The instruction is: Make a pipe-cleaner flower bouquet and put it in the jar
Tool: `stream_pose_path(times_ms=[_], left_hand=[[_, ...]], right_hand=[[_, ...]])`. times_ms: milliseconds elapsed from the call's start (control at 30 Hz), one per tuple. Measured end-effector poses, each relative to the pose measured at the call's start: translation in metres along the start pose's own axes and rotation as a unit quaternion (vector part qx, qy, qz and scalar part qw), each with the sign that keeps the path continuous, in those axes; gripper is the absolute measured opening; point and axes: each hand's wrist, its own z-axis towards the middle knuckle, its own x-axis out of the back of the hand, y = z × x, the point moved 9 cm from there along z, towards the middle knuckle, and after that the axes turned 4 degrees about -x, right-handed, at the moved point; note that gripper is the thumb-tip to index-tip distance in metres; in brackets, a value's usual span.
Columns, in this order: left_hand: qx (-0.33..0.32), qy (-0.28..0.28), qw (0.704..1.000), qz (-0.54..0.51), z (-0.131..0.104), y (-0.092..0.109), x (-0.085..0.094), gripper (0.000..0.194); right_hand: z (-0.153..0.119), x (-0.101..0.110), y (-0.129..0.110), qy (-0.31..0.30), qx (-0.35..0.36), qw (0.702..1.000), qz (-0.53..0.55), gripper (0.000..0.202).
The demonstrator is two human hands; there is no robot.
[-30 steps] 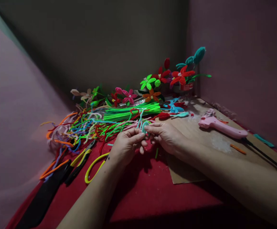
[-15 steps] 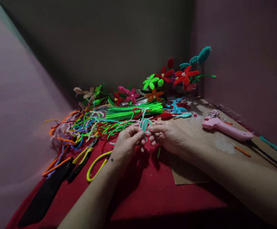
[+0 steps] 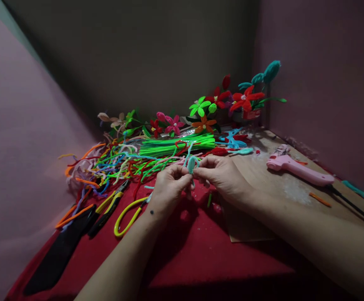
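Observation:
Between my two hands is a pale turquoise pipe cleaner (image 3: pixel 191 164), bent into a small petal-like loop with an end sticking up. My left hand (image 3: pixel 173 184) pinches its lower left side between thumb and fingers. From the right, my right hand (image 3: pixel 222 173) pinches the same piece, its fingertips close to the left ones. The lowest part of the loop is hidden by the fingers. Behind the hands lies a bundle of bright green pipe cleaners (image 3: pixel 175 144). Yellow-handled scissors (image 3: pixel 116 221) lie beside my left wrist, their blades mostly covered.
Black-and-yellow pliers (image 3: pixel 106 213) and a flat black object (image 3: pixel 59 255) lie left on the red cloth (image 3: pixel 201 259). A pink glue gun (image 3: pixel 299 169) rests on cardboard (image 3: pixel 251 225) at right. Pipe-cleaner flowers (image 3: pixel 246 98) stand at the back; loose pipe cleaners (image 3: pixel 109 167) tangle at left.
The right fingers have curled in closer around the turquoise pipe cleaner, and its right-hand strand now bends in a tighter loop. The whole view has shifted slightly.

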Motion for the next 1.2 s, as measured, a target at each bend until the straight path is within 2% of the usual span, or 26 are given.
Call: stream_pose_path(times_ms=[133,200,300,433,667,867,1200], left_hand=[[-0.003,0.010,1.000,0.027,-0.001,0.002,-0.001,0.010],[-0.006,0.016,0.999,0.045,-0.001,0.003,-0.001,0.009],[-0.007,0.026,0.998,0.053,-0.002,0.004,0.001,0.007],[-0.013,0.032,0.998,0.046,-0.002,0.006,0.003,0.009],[-0.009,0.007,1.000,0.003,-0.001,0.006,0.000,0.013],[0.021,0.030,0.999,-0.016,-0.005,0.004,0.002,0.018],[0.014,0.017,1.000,0.012,0.000,0.000,0.004,0.013]], right_hand=[[-0.003,0.002,-0.014,0.037,0.079,0.989,-0.115,0.013],[-0.004,0.002,-0.015,0.044,0.091,0.985,-0.138,0.013],[-0.001,0.002,-0.007,0.024,0.035,0.993,-0.109,0.017],[0.001,0.000,0.003,-0.014,-0.038,0.999,-0.020,0.015],[0.002,0.003,0.004,-0.004,-0.036,0.999,0.001,0.017],[0.005,0.003,0.010,-0.007,-0.049,0.999,0.009,0.017],[0.004,-0.003,0.007,-0.051,-0.049,0.997,-0.039,0.014]])
